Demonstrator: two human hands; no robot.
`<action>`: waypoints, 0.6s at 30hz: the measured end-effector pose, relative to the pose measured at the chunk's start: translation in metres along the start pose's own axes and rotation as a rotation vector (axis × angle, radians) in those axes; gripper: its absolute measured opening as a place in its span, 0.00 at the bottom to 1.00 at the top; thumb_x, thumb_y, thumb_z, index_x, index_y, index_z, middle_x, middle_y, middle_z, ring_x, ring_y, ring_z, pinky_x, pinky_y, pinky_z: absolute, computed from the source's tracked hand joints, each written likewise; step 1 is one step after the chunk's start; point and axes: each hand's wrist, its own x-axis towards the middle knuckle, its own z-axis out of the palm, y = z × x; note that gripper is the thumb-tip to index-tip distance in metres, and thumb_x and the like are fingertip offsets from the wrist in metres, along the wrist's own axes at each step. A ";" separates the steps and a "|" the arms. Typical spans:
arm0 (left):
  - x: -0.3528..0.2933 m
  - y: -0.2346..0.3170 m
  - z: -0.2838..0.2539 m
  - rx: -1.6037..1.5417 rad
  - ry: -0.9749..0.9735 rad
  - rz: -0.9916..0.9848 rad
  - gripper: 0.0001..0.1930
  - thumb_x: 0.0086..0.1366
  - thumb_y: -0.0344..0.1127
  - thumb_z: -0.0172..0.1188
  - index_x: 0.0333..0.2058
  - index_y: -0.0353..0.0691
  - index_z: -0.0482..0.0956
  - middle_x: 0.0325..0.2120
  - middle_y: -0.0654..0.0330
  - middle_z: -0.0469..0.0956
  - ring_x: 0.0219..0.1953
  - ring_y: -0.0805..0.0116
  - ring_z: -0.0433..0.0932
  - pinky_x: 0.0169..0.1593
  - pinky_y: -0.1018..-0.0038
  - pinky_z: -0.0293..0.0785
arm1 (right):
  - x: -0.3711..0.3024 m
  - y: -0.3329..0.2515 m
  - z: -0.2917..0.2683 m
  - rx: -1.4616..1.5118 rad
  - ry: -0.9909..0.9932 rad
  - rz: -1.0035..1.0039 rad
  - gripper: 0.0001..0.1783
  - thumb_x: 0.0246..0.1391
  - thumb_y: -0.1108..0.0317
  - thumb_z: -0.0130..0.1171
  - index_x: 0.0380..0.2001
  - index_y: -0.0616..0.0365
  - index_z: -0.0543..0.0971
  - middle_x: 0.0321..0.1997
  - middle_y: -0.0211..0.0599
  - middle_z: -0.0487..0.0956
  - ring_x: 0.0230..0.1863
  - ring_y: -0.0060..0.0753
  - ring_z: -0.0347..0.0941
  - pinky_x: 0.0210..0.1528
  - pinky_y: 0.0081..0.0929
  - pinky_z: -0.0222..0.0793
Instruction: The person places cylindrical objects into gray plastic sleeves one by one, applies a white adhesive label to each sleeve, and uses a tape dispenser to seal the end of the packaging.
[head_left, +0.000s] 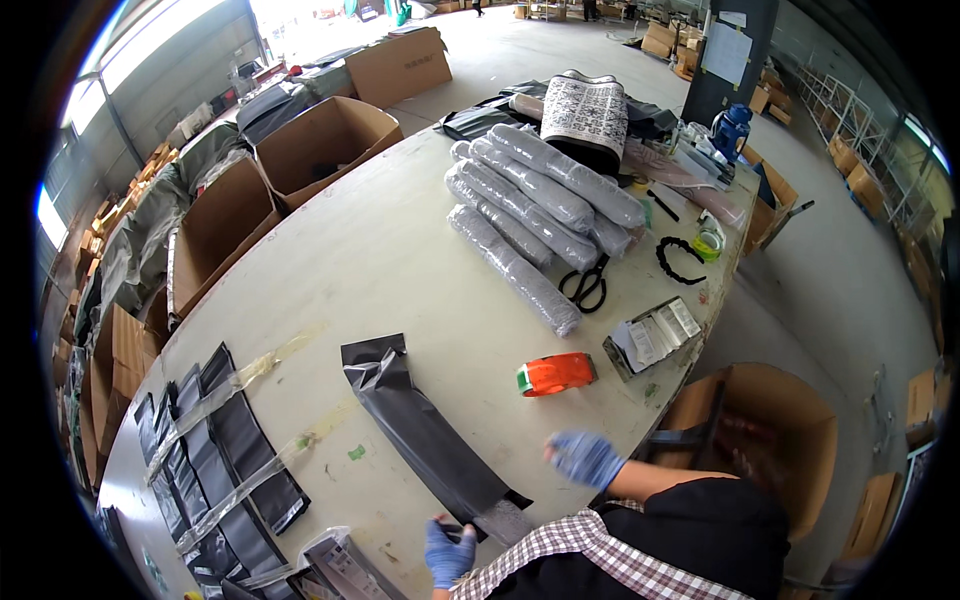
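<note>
A dark grey plastic mailing bag [425,425] lies slantwise on the table in front of me. The end of a bubble-wrapped roll [503,522] sticks out of its near opening. My left hand [450,553], in a blue glove, is closed on the bag's edge beside that opening. To the right, my gloved right hand [585,460] is above the table, apart from the bag; its fingers are smeared by motion. The orange tape dispenser [556,374] is the nearest thing beyond it. A box of white label slips [652,337] lies right of the dispenser.
Several bubble-wrapped rolls [540,190] are piled at the far side, with black scissors [585,287] beside them. Flat dark bags [215,450] are taped down at the left. Patterned rolled mats [585,115] stand behind the pile. Open cartons [325,145] flank the table [300,300].
</note>
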 end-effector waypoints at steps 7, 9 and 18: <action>0.036 0.074 0.023 0.064 0.213 0.276 0.61 0.44 0.38 0.76 0.71 0.43 0.42 0.57 0.44 0.62 0.56 0.50 0.68 0.61 0.64 0.66 | 0.051 0.129 -0.157 -0.874 0.208 0.702 0.30 0.53 0.49 0.61 0.54 0.56 0.75 0.59 0.45 0.73 0.60 0.49 0.67 0.60 0.43 0.65; 0.045 0.077 0.040 -0.089 0.166 0.148 0.61 0.43 0.35 0.76 0.71 0.43 0.42 0.59 0.44 0.61 0.58 0.50 0.66 0.63 0.65 0.64 | 0.053 0.147 -0.169 -0.713 0.055 0.846 0.36 0.52 0.42 0.61 0.56 0.57 0.74 0.61 0.47 0.71 0.63 0.51 0.66 0.64 0.41 0.63; 0.052 0.072 0.020 -0.827 0.276 0.221 0.52 0.46 0.16 0.53 0.70 0.57 0.47 0.51 0.58 0.68 0.44 0.68 0.72 0.47 0.75 0.74 | 0.047 0.134 -0.169 -0.708 0.002 0.703 0.36 0.50 0.43 0.63 0.56 0.54 0.76 0.58 0.46 0.75 0.59 0.47 0.71 0.63 0.37 0.65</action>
